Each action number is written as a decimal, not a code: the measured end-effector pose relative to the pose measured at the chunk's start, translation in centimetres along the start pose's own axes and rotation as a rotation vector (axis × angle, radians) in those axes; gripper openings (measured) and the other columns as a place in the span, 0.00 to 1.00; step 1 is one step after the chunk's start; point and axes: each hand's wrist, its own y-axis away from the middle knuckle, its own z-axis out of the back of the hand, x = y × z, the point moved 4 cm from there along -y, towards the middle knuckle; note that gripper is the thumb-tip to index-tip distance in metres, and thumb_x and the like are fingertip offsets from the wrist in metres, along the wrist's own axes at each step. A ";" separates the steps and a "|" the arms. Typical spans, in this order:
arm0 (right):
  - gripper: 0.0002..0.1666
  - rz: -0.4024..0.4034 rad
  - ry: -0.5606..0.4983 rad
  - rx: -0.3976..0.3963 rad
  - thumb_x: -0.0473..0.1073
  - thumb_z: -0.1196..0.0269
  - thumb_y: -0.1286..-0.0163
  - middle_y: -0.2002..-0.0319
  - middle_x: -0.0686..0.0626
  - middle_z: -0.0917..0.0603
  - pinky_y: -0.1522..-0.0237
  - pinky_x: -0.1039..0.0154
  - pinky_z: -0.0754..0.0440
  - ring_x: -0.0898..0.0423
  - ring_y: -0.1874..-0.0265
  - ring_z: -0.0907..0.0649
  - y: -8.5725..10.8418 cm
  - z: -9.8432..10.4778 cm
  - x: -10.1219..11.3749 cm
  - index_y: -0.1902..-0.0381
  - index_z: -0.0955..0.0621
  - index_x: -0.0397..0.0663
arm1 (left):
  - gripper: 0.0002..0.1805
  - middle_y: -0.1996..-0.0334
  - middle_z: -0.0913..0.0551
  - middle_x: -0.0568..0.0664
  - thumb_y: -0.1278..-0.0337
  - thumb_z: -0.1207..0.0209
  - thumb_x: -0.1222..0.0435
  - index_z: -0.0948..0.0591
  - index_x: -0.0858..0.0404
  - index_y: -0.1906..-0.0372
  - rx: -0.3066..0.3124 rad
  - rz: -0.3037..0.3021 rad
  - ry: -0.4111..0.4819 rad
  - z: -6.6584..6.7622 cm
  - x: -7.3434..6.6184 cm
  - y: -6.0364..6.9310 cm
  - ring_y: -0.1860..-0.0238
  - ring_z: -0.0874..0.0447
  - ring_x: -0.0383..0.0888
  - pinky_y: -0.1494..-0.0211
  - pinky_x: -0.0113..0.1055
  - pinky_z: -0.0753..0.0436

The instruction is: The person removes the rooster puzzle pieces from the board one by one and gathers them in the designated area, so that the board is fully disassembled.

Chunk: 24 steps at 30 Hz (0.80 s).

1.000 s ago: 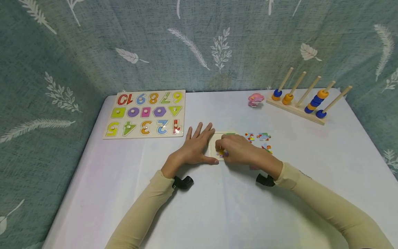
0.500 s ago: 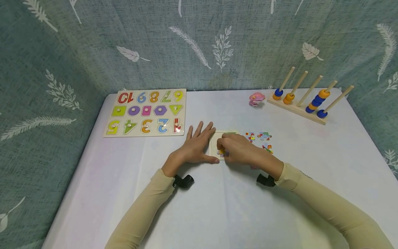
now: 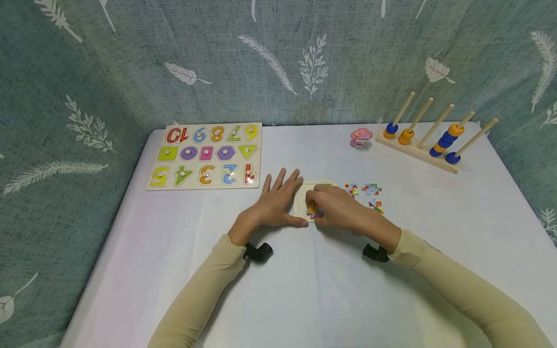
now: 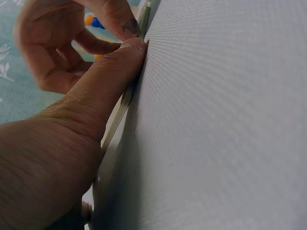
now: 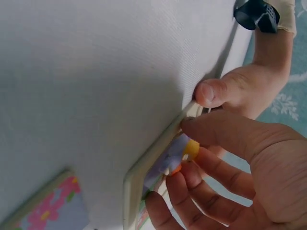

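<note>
A shallow wooden puzzle tray (image 3: 300,200) lies on the white table. My left hand (image 3: 277,205) is spread at its left side, the thumb against the near edge, as the left wrist view shows at the thumb (image 4: 96,105). Over the tray my right hand (image 3: 339,208) bends its fingers round a purple and yellow puzzle piece (image 3: 312,211). The right wrist view has this piece (image 5: 191,149) between thumb and fingers, low inside the tray rim (image 5: 144,163). The right hand hides much of the tray. Loose pieces (image 3: 372,189) lie right of it.
A number and shape board (image 3: 196,163) lies at the back left. A pink figure (image 3: 361,137) stands at the back, left of a wooden peg stand (image 3: 417,152) with blue and orange beads. Near the tray in the right wrist view is a pink-flowered piece (image 5: 53,206).
The head view has shifted slightly. Both hands keep nearly the same place at the tray, and the right fingers stay at the purple and yellow piece.
</note>
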 end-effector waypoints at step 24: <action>0.18 -0.009 -0.091 -0.109 0.38 0.26 0.42 0.60 0.50 0.18 0.56 0.57 0.21 0.55 0.62 0.21 1.8 1.6 -0.3 0.55 0.17 0.41 | 0.66 0.19 0.62 0.50 0.56 0.31 0.34 0.51 0.60 0.19 0.006 0.007 0.005 0.1 -0.1 -0.1 0.21 0.76 0.54 0.27 0.58 0.76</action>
